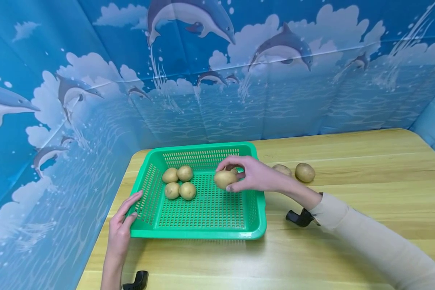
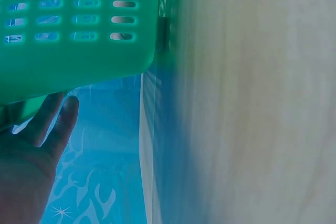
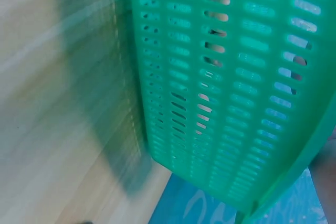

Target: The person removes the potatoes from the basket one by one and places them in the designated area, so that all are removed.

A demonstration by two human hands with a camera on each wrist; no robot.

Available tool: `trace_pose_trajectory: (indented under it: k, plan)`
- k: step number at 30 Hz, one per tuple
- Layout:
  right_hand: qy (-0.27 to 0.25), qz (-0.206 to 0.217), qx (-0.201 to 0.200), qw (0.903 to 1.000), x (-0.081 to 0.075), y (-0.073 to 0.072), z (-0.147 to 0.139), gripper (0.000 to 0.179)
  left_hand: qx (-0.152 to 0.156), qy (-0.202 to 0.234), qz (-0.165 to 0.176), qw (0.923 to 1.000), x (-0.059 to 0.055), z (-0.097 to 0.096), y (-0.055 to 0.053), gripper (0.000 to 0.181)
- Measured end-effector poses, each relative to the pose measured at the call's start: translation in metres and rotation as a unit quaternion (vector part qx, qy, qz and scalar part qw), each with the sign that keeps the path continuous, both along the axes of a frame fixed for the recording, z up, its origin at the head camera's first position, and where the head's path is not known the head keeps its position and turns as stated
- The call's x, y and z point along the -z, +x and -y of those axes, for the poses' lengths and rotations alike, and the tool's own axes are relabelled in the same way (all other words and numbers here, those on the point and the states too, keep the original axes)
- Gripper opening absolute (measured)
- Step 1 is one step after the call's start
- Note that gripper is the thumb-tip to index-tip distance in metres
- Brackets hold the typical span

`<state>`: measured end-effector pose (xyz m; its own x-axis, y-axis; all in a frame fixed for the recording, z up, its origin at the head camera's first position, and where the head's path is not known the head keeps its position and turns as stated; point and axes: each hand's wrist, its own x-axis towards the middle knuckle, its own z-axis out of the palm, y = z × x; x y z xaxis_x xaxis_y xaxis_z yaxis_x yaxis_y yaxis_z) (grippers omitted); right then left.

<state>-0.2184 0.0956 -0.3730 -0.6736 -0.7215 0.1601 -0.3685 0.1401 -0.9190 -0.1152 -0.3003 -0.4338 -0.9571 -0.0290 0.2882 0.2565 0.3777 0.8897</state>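
Note:
In the head view my right hand holds a potato over the right part of a green plastic basket. A bit of what looks like another potato shows behind it, between the fingers; I cannot tell whether it is held too. My left hand grips the basket's left rim, thumb and a finger on top. Two straight fingers reach the rim from outside in the left wrist view. Several potatoes lie together in the basket's left half. The right wrist view shows mostly the slotted basket wall.
Right of the basket, two potatoes lie on the wooden table, one partly hidden by my right arm. A blue curtain with dolphins stands behind and left of the table. Black wrist mounts stick out by both wrists.

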Motion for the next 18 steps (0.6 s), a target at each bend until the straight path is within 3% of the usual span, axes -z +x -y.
trace_pose_trajectory:
  k: [18]
  plan:
    - [-0.045,0.016,0.066,0.9967,0.004,0.025,-0.011,0.044,-0.008,0.012,0.011,0.9998,-0.002,-0.003,0.002,0.052]
